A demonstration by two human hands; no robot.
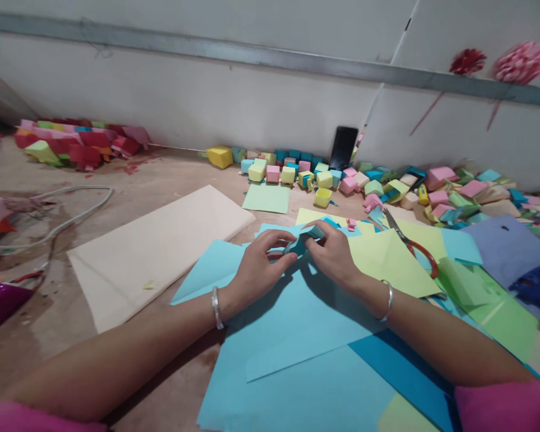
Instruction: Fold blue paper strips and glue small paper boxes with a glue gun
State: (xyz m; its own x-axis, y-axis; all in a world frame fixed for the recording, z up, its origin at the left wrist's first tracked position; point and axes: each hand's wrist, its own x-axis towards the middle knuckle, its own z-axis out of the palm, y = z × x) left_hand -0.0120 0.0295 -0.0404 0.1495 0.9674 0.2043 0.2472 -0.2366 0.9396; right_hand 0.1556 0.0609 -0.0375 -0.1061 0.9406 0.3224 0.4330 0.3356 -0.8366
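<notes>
Between my two hands is a small piece of folded blue paper (pixel 302 245), bent into an angular shape. My left hand (pixel 263 264) pinches its left end with thumb and fingers. On the other end, my right hand (pixel 335 255) grips the paper with thumb and forefinger. Both hands are just above large light-blue paper sheets (pixel 292 324), which spread across the table under my forearms. My fingers cover part of the folded piece. Scissors (pixel 411 243) with red-orange handles lie on yellow paper (pixel 382 258) to the right of my right hand.
Small coloured paper boxes (pixel 288 174) line the wall, with more heaped (pixel 459 192) at right. A phone (pixel 343 147) leans there. Pale cardboard (pixel 162 252) lies left, near a white cable (pixel 72 210) and a purple object (pixel 2 306). Red and pink paper shapes (pixel 83 144) stand far left.
</notes>
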